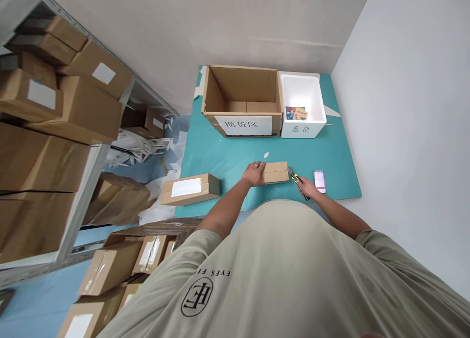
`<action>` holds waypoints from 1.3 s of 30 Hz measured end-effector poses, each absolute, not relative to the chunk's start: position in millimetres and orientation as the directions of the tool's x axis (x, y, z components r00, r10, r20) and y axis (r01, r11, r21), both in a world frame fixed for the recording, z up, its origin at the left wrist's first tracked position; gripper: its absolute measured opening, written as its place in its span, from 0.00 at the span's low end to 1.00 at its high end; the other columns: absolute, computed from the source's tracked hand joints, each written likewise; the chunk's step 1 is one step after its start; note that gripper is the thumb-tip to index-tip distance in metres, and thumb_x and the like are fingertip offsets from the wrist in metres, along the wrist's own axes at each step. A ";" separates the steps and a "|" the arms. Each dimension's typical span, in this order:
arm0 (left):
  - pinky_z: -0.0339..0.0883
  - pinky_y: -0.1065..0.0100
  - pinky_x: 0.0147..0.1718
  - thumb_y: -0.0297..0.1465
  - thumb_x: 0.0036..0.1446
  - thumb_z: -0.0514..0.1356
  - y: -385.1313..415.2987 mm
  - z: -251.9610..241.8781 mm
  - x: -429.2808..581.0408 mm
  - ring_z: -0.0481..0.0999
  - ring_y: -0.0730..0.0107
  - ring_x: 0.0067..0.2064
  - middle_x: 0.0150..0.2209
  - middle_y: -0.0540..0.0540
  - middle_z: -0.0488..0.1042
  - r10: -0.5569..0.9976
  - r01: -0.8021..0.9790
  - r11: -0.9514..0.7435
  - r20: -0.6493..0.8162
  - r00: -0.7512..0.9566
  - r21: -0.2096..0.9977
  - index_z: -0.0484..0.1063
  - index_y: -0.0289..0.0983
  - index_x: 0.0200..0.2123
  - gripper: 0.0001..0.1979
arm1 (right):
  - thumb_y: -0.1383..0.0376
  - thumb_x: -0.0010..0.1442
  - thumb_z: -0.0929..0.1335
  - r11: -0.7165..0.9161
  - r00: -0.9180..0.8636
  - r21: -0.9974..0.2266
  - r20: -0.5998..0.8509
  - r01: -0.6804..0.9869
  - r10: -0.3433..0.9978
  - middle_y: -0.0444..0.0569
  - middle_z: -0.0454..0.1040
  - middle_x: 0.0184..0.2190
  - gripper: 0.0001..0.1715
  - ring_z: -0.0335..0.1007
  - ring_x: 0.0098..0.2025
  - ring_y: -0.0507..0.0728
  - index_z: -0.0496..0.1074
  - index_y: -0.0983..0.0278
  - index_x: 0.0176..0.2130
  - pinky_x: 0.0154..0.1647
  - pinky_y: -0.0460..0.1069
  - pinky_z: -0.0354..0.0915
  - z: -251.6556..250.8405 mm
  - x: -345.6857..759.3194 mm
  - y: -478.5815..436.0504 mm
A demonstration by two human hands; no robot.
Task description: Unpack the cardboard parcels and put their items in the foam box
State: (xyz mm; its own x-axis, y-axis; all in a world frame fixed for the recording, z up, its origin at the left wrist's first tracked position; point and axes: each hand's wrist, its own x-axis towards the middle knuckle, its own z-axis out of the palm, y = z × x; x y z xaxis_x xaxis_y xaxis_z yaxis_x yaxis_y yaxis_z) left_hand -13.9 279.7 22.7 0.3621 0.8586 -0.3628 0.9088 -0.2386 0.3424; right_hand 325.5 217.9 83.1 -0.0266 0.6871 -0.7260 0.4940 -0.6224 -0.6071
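Observation:
A small cardboard box [275, 172] lies on the green table top [235, 154], a seam running along its upper face. My left hand [254, 174] grips the box's left end, with fingers over the top. In my right hand [307, 187] is a yellow and black utility knife [296, 180], held closed in the fist. Its tip points up and left, at the right end of the box; whether the blade touches the cardboard I cannot tell. Just right of that hand lies a phone [319, 181] with a lit screen.
Behind stand a large open carton [242, 125] and a white foam box [304, 130] holding colourful packets [295, 113]. A labelled long box [190, 189] sits at the table's left. Shelves of cartons [79, 108] line the left; a wall [407, 93] bounds the right.

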 end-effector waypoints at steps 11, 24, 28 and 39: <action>0.47 0.46 0.83 0.51 0.53 0.79 279.7 21.0 -14.3 0.57 0.35 0.83 0.83 0.29 0.59 0.855 0.912 -0.252 -0.367 0.367 0.323 0.49 0.39 0.88 0.69 | 0.56 0.85 0.68 -0.576 -0.025 -0.600 -0.704 0.555 0.710 0.36 0.70 0.24 0.10 0.65 0.20 0.50 0.74 0.60 0.54 0.23 0.42 0.66 84.0 330.7 226.2; 0.47 0.46 0.83 0.52 0.51 0.78 282.3 15.5 -15.9 0.57 0.34 0.83 0.83 0.30 0.60 0.850 0.904 -0.253 -0.367 0.377 0.343 0.49 0.39 0.88 0.70 | 0.56 0.86 0.66 -0.510 -0.030 -0.574 -0.682 0.641 0.731 0.36 0.71 0.24 0.13 0.67 0.21 0.51 0.75 0.60 0.57 0.25 0.43 0.66 85.2 335.0 230.6; 0.48 0.47 0.83 0.53 0.51 0.78 282.5 15.3 -16.2 0.57 0.34 0.83 0.83 0.30 0.59 0.850 0.905 -0.248 -0.371 0.375 0.346 0.48 0.40 0.88 0.70 | 0.56 0.86 0.66 -0.507 -0.027 -0.575 -0.678 0.642 0.735 0.37 0.71 0.25 0.13 0.67 0.22 0.51 0.75 0.60 0.55 0.25 0.43 0.67 87.2 331.7 229.6; 0.51 0.50 0.81 0.55 0.52 0.78 282.3 25.2 -13.8 0.60 0.35 0.82 0.82 0.30 0.62 0.838 0.915 -0.268 -0.396 0.376 0.302 0.48 0.41 0.88 0.70 | 0.55 0.85 0.68 -0.413 -0.052 -0.491 -0.689 0.767 0.722 0.37 0.71 0.23 0.13 0.68 0.19 0.53 0.76 0.60 0.52 0.23 0.45 0.63 95.9 345.4 231.7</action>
State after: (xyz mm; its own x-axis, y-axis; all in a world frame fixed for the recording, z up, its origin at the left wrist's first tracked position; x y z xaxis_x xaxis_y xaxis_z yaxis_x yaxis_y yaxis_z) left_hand -13.8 282.3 25.2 0.3763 0.8377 -0.3958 0.9148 -0.2682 0.3020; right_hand 345.4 231.7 95.9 -0.0523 0.7224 -0.6894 0.7670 -0.4131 -0.4911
